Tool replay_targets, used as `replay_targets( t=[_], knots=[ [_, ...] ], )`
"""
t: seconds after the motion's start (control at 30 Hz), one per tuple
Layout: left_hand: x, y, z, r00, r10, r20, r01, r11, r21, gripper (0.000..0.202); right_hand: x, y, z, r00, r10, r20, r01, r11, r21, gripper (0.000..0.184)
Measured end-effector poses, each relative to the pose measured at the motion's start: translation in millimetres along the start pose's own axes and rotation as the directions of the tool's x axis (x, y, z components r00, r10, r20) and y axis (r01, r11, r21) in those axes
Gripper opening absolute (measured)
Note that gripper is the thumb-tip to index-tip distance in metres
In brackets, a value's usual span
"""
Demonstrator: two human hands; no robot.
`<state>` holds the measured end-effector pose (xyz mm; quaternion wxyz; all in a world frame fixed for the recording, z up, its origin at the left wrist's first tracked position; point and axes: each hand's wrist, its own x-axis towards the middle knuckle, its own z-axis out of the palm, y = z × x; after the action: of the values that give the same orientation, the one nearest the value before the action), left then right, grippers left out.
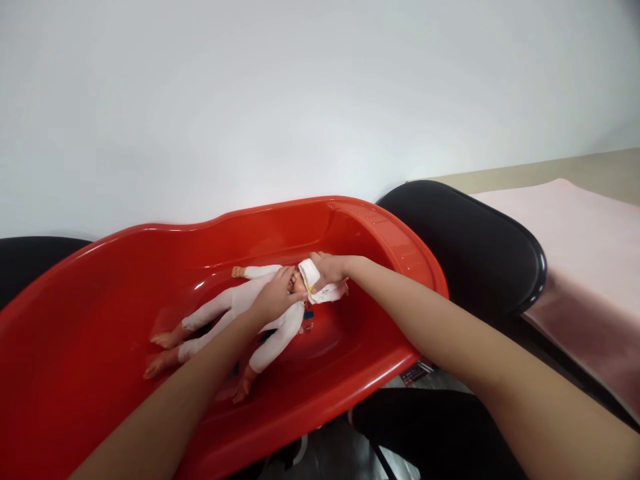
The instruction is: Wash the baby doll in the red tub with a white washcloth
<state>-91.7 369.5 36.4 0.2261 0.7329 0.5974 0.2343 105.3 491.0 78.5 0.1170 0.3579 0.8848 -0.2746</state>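
Note:
A baby doll [245, 297] in a white long-sleeved suit lies on its back inside a red baby bathtub [115, 287]. Its bare feet point left and its head is toward the right end. Across the doll's chest and chin rests my left hand [274, 295], thumb and fingers on either side of the lower face. My right hand [329, 269] holds a white cloth [334, 293] with small printed marks over the upper part of the head. The cloth and my fingers hide most of the doll's face.
Right of the tub stands a black chair [470, 247], beside a surface with a pink cover [590, 227]. Another black chair edge [30, 260] shows at far left. A white wall [250, 100] rises behind the tub. Small coloured items [307, 321] show beside the doll's shoulder.

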Motion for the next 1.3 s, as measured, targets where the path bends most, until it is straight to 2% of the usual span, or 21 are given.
replay_targets(
  t=[0.13,0.33,0.4,0.5,0.6,0.7,0.8,1.2,1.3],
  knots=[
    [0.1,0.0,0.0,1.0,-0.022,-0.001,0.022,0.999,-0.042,0.044,-6.8,6.7,-5.7,0.966,0.125,0.228,-0.189,0.941,0.281,0.114],
    [0.6,-2.9,1.9,1.0,-0.017,-0.006,0.017,0.999,-0.033,0.05,-6.3,14.3,-7.3,0.933,0.145,0.33,-0.249,0.921,0.299,0.119],
    [1.0,-4.8,3.2,1.0,-0.022,-0.009,0.021,0.999,-0.035,0.053,-4.5,14.6,-5.9,0.957,0.137,0.257,-0.199,0.952,0.232,0.116],
    [1.6,-6.9,4.5,0.999,-0.032,-0.009,0.031,0.998,-0.048,0.054,-0.2,11.1,-1.4,0.999,0.024,0.022,-0.024,1.0,-0.001,0.107],
    [1.6,-6.9,4.4,1.0,-0.015,-0.022,0.014,0.998,-0.056,0.057,3.7,4.6,4.0,0.985,-0.145,-0.094,0.124,0.973,-0.193,0.104],
    [1.0,-4.6,2.7,1.0,0.0,-0.025,-0.001,0.998,-0.063,0.063,4.4,-0.6,6.3,0.958,-0.262,-0.119,0.226,0.941,-0.252,0.102],
    [0.3,-1.5,0.6,1.0,0.0,-0.017,-0.001,0.998,-0.069,0.064,3.3,-1.6,4.9,0.943,-0.317,-0.106,0.282,0.925,-0.254,0.098],
    [0.1,-3.3,2.9,1.0,0.004,-0.028,-0.006,0.997,-0.073,0.063,5.8,1.5,1.7,0.946,-0.312,-0.084,0.279,0.92,-0.277,0.095],
    [-0.5,-2.1,0.2,1.0,-0.021,-0.013,0.02,0.996,-0.089,0.072,3.7,0.6,1.3,0.944,-0.316,-0.093,0.277,0.914,-0.298,0.091]
  ],
)
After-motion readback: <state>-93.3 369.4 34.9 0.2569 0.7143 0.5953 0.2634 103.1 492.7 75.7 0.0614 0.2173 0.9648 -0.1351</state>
